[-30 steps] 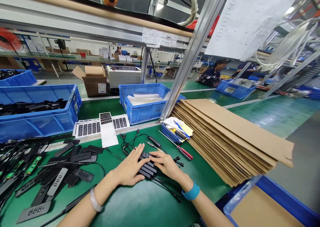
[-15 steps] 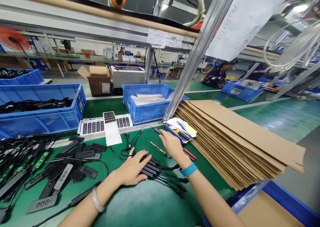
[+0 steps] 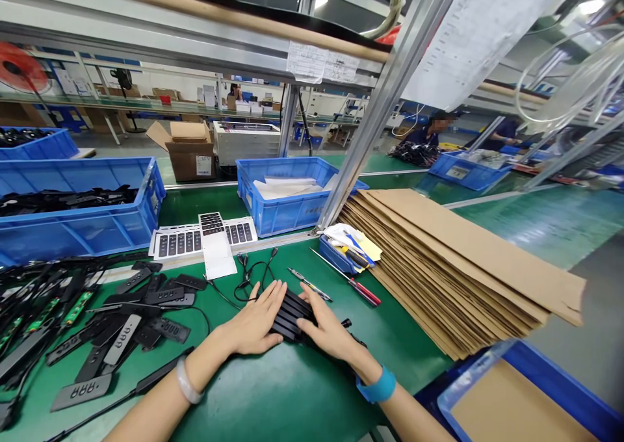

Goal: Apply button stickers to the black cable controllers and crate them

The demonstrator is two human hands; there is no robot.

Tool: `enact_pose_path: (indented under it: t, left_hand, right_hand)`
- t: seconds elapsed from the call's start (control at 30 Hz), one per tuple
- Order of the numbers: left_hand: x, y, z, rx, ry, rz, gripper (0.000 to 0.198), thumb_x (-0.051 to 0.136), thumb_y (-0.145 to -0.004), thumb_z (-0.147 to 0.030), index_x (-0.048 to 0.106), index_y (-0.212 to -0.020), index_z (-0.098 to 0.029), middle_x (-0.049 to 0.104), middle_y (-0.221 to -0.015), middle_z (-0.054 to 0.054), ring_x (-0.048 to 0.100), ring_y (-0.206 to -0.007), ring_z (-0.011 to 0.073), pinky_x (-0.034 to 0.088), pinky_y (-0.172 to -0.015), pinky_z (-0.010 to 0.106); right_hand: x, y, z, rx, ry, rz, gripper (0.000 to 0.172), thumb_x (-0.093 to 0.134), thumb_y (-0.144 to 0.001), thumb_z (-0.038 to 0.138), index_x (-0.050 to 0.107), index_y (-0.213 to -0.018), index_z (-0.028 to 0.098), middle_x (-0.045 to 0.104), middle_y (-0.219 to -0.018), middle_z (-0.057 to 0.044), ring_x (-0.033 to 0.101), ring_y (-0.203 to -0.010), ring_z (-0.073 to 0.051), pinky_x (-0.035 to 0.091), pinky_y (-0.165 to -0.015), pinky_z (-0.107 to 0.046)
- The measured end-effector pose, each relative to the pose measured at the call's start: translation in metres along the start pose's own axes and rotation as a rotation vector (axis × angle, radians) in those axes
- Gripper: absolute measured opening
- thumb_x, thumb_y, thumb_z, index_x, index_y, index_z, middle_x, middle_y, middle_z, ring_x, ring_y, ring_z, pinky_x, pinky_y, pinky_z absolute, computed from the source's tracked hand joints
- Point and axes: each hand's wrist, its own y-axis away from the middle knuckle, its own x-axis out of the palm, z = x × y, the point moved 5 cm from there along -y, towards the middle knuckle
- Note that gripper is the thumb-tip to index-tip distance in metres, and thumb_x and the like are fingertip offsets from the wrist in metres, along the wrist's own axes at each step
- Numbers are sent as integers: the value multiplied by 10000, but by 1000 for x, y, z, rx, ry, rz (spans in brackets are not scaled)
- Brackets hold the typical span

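A row of slim black cable modules (image 3: 291, 314) lies side by side on the green bench top, between my two hands. My left hand (image 3: 257, 321) rests along its left end, fingers stretched out flat and thumb apart. At the right end, my right hand (image 3: 327, 328) touches the row with thumb and fingers spread, covering part of it. Thin black leads with connectors (image 3: 251, 270) run out behind the modules; the cables on the near side are mostly hidden under my right hand. A pen-like tool (image 3: 311, 284) and a red-handled screwdriver (image 3: 364, 292) lie beyond my right hand.
Loose black covers (image 3: 121, 341) and cabled parts with green boards (image 3: 78, 307) are heaped at left. Label sheets (image 3: 214, 247), blue bins (image 3: 287, 214) and a small tool tray (image 3: 338, 255) stand behind. Cardboard sheets (image 3: 463, 260) are stacked at right, beside a metal post (image 3: 370, 123).
My right hand has come down and left from near the tool tray, where it held a small black piece, to the row of modules. My left hand has stayed at the row.
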Motion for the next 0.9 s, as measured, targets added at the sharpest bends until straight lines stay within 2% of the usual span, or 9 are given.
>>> enact_pose_path:
  t: [0.17,0.3,0.4,0.53,0.57,0.63,0.73,0.8,0.9]
  left_hand:
    - [11,-5,-1,7,10,17,1134,506,-685,-116,-359,-1414,-191,-113,-1587,168,-97,-1461,324,-20,-1135,679]
    - [-1,2,-10,19,134,-70,1095,481,-668,-65,-251,-1472,-186,-104,-1592,153,-40,-1472,301,63,-1177,611]
    - [-42,21,-28,24,284,-344,742,422,-813,-91,213,-1510,-235,80,-1613,83,162,-1469,259,254,-1177,473]
    - [-90,56,-35,-172,530,-779,248,477,-904,-274,692,-1002,-198,668,-1174,98,607,-1109,241,451,-1001,389]
    - [-86,57,-34,-230,646,-713,248,509,-898,-333,701,-900,-176,712,-1002,96,649,-973,232,490,-909,367]
    - [-55,49,-38,-304,932,-316,340,579,-863,-455,706,-858,-140,722,-836,101,666,-816,223,509,-763,339]
    - [5,31,-60,-283,1378,201,592,739,-719,-573,657,-1119,-145,726,-1010,143,677,-938,252,498,-811,353]
    - [24,11,-77,-153,1709,178,744,800,-636,-588,593,-1219,-174,691,-1132,139,642,-1063,260,471,-905,366]
    - [27,-25,-96,-49,2154,-84,701,753,-689,-604,604,-1178,-124,685,-1130,134,650,-1032,250,476,-940,374]
  right_hand:
    - [24,4,28,73,372,-29,973,663,-681,366,238,-1494,43,457,-1318,-253,421,-1151,-389,357,-982,-569]
    - [13,-3,42,73,306,23,922,651,-675,363,314,-1476,55,510,-1240,-233,446,-1096,-372,358,-962,-546]
    - [-8,-6,36,199,-188,143,816,612,-730,430,373,-1459,153,575,-1188,-161,509,-1064,-310,397,-937,-464]
    - [-20,7,29,535,-1119,419,677,428,-801,643,595,-1199,121,681,-1014,-151,614,-831,-237,467,-731,-359]
    - [-23,13,31,584,-1283,479,699,388,-804,673,615,-1140,103,691,-981,-161,624,-803,-232,469,-710,-350]
    - [-30,25,37,610,-1490,556,730,337,-813,694,626,-1080,80,699,-969,-178,643,-812,-232,477,-709,-340]
    - [-39,46,43,597,-1563,552,733,291,-830,683,635,-1057,77,705,-961,-183,657,-833,-241,487,-685,-328]
    - [-46,65,42,582,-1522,513,702,304,-834,658,647,-1052,86,711,-932,-172,659,-804,-240,495,-662,-332]
    - [-62,104,37,569,-1357,399,700,396,-785,660,672,-1061,78,710,-893,-159,650,-770,-230,505,-656,-330]
